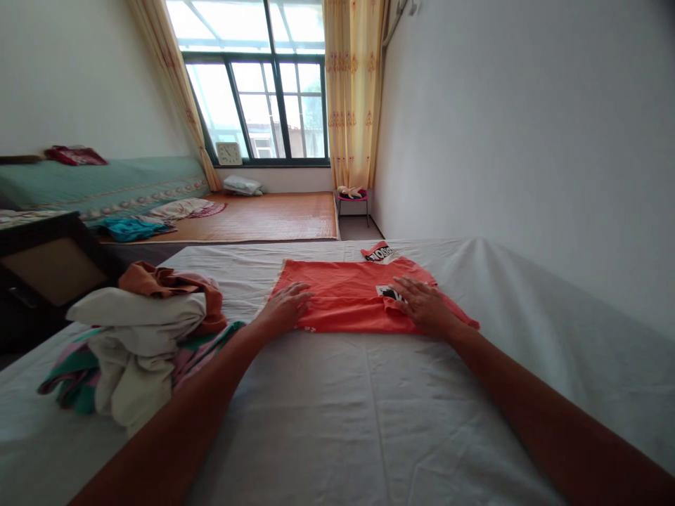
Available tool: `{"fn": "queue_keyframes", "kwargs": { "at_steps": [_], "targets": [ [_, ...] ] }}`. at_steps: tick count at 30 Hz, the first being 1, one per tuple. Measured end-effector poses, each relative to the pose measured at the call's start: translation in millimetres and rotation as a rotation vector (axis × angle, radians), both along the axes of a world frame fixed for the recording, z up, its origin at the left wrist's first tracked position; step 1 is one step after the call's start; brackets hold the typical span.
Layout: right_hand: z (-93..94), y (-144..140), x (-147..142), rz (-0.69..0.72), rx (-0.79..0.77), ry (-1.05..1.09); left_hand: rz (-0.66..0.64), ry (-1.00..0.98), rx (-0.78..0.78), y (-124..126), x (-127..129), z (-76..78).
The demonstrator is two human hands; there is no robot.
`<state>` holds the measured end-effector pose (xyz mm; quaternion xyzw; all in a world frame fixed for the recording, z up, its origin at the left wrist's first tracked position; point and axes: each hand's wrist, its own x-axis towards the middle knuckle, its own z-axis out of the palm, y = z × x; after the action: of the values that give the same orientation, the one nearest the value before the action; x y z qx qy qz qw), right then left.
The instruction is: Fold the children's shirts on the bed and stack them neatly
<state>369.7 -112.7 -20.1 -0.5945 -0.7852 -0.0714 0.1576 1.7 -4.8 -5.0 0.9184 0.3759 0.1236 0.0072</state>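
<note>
An orange-red T-shirt [337,281] lies folded over on the white bed sheet [327,414], a black-and-white print showing at its far right and near my right fingers. My left hand [287,307] rests on its left end, fingers stretched out. Toward the other end, my right hand [422,303] lies flat on the fabric with its fingers extended. Both palms face down, so their undersides are hidden. Left of my left forearm sits a heap of crumpled clothes [142,316] in white, rust, green and pink.
A white wall [527,126] runs along the right side. Beyond the sheet is a second bed with a brown mat [274,214], with loose cloths on it. A dark cabinet [47,281] stands at left, and a small stool [353,198] near the curtain.
</note>
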Motion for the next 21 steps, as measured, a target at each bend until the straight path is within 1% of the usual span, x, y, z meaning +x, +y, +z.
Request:
{"fn": "queue_keyframes", "kwargs": {
  "at_steps": [1, 3, 5, 9, 12, 15, 18, 21],
  "targets": [
    [-3.1, -1.3, -4.0, 0.032, -0.074, -0.009, -0.025, 0.036, -0.052, -2.4, 4.4, -4.0],
    [-9.0, -3.9, -8.1, 0.051, -0.194, -0.019, -0.022, 0.104, -0.148, -3.7, 6.9, -11.1],
    [-12.8, -6.2, -7.5, 0.044, -0.245, -0.021, 0.019, 0.154, -0.199, -0.4, 2.3, -15.4],
    [-12.7, -9.5, -2.8, 0.060, -0.247, -0.012, 0.118, 0.198, -0.156, 13.2, -16.4, -18.2],
    [-9.7, -11.0, -2.8, 0.091, -0.247, -0.004, 0.247, 0.187, -0.110, 22.8, -30.4, -20.9],
    [-7.7, -12.5, -3.5, 0.119, -0.260, -0.001, 0.367, 0.142, -0.099, 27.9, -39.9, -24.6],
    [-9.2, -13.5, 2.4, 0.132, -0.251, 0.006, 0.396, 0.114, -0.075, 26.6, -42.4, -25.9],
    [-14.6, -12.1, 18.2, 0.103, -0.208, -0.026, 0.419, 0.097, -0.031, 20.6, -40.0, -23.1]
  ]
}}
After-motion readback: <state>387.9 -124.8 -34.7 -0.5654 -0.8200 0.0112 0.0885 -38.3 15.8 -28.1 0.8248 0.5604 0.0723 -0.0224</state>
